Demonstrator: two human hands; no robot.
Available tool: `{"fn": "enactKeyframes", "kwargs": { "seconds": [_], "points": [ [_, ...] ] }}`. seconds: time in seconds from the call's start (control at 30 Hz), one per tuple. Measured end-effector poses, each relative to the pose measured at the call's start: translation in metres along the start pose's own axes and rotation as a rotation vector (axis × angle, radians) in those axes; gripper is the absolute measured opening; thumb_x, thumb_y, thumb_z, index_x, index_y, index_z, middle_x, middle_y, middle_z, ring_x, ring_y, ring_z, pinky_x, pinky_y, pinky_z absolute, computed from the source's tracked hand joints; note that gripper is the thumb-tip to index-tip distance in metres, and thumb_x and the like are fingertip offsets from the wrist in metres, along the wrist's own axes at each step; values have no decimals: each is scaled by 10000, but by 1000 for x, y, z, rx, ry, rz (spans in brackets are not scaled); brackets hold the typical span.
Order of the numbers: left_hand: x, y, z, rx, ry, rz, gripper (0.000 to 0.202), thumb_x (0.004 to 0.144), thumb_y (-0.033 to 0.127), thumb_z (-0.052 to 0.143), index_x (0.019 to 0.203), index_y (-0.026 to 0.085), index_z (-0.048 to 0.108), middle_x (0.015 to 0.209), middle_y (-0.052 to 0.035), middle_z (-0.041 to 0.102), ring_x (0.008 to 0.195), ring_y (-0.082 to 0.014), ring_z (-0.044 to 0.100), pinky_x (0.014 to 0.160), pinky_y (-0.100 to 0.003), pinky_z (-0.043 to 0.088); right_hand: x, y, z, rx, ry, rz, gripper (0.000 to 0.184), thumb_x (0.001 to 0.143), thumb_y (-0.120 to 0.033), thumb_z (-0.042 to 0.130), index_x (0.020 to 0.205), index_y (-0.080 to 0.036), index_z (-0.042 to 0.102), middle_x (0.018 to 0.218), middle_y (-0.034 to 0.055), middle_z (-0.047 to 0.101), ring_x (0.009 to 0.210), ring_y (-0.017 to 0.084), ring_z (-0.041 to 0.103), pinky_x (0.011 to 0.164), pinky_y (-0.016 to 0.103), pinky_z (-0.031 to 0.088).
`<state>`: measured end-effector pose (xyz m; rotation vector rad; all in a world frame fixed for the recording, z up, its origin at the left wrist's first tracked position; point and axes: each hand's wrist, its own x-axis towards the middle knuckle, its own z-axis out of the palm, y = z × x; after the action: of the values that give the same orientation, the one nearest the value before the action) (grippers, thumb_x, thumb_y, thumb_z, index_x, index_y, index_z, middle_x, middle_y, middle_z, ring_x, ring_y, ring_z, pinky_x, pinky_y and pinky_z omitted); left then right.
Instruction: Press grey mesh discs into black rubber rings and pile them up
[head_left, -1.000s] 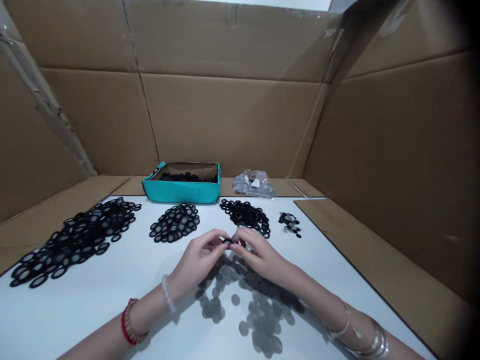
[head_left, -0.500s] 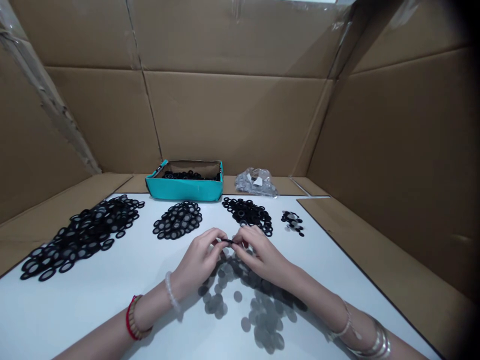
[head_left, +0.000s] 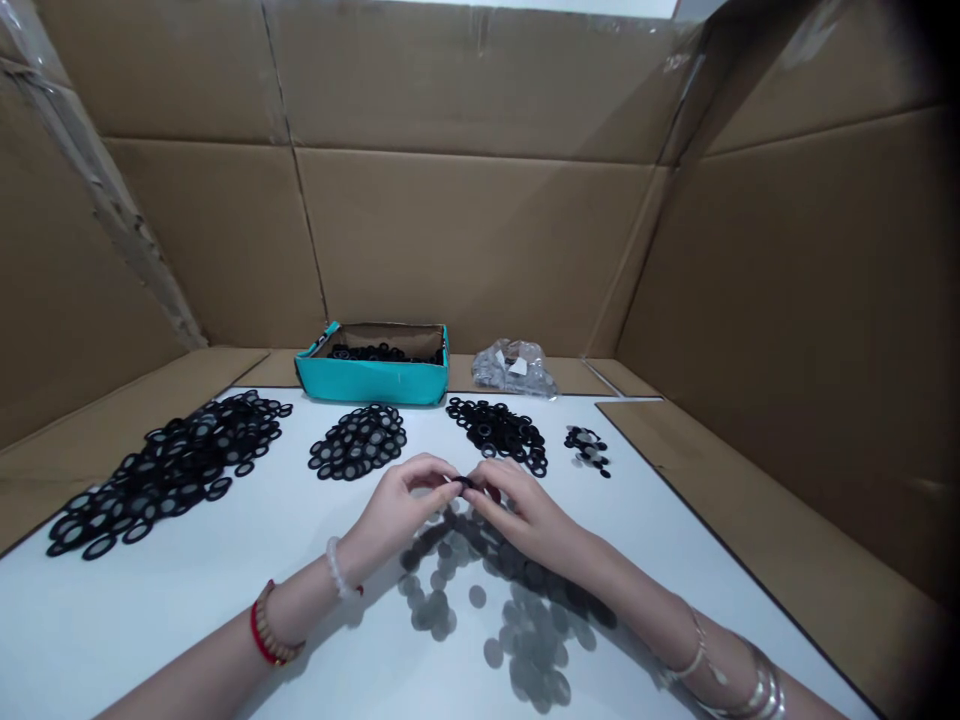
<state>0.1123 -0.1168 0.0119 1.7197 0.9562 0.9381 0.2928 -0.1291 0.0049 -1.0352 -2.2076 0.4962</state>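
Observation:
My left hand (head_left: 397, 510) and my right hand (head_left: 517, 512) meet fingertip to fingertip over the white table (head_left: 187, 590). Both pinch one small black ring (head_left: 463, 483) between them. Under and in front of the hands lies a scatter of grey mesh discs (head_left: 517, 620). Just beyond the fingers sits a pile of plain black rings (head_left: 499, 432).
A long heap of rings with mesh (head_left: 172, 470) lies at the left, a smaller such pile (head_left: 358, 442) in the middle, a tiny pile (head_left: 587, 447) at the right. A teal box (head_left: 373, 378) of rings and a clear plastic bag (head_left: 514, 366) stand at the back. Cardboard walls (head_left: 787, 300) surround the table.
The hands stay together on the ring, with only small finger shifts. The view has drifted slightly.

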Motion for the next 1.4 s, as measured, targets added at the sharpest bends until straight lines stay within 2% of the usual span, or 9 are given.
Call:
{"fn": "enactKeyframes", "kwargs": {
  "seconds": [0.13,0.23,0.4,0.53,0.73,0.87,1.07,1.2,1.4],
  "points": [
    [-3,2,-5,294,-64,218,108,842,186,481,855,180,587,921,-56,574,897,-193,531,813,-309,417,-1,1,0,19,-53,13,226,916,-273,431,704,-194,447,675,-15,481,666,145,433,654,271,335],
    [-6,3,-5,417,-93,258,134,871,166,407,872,181,540,921,-58,543,892,-195,509,811,-325,403,-2,1,1,60,-54,36,252,903,-278,442,667,-193,412,655,-23,448,658,144,410,619,257,329],
    [-5,4,-3,308,-35,243,122,867,181,416,814,185,525,879,-42,534,859,-182,510,786,-305,407,-3,-4,1,98,-5,60,251,906,-253,425,663,-195,394,656,-26,432,665,141,404,609,253,327],
    [0,1,-3,72,78,63,124,843,246,470,797,165,551,803,-32,555,785,-174,532,721,-287,434,-4,-6,3,119,-2,73,177,921,-273,414,773,-201,478,741,-3,506,720,154,453,660,267,357],
    [2,0,1,-158,34,-63,141,791,282,549,815,148,588,817,-41,592,792,-177,549,700,-278,450,-1,-4,1,82,19,98,132,904,-310,466,841,-203,513,780,1,548,740,159,489,676,268,372],
    [-1,4,1,-98,-28,-41,135,817,271,519,867,162,580,811,-32,586,754,-162,548,664,-259,448,0,-3,-1,59,21,70,144,921,-274,431,830,-200,515,755,-4,549,706,149,494,667,266,364],
    [-5,8,-3,268,-27,192,91,822,176,503,851,190,588,896,-34,583,875,-182,536,806,-291,415,1,-1,0,52,-14,31,156,909,-240,439,779,-188,510,709,-13,542,668,137,493,634,252,359],
    [-5,5,-2,262,-31,155,115,840,175,465,842,188,579,899,-41,568,875,-185,535,783,-286,426,1,-2,-1,40,-82,20,93,894,-264,478,858,-192,524,730,-7,551,668,141,490,636,255,364],
    [-6,5,1,237,-11,114,120,848,200,441,809,189,554,841,-24,560,790,-169,525,710,-259,420,1,-1,1,-25,-47,-24,265,931,-253,408,677,-188,444,641,-28,468,619,126,426,668,274,337]
  ]
}}
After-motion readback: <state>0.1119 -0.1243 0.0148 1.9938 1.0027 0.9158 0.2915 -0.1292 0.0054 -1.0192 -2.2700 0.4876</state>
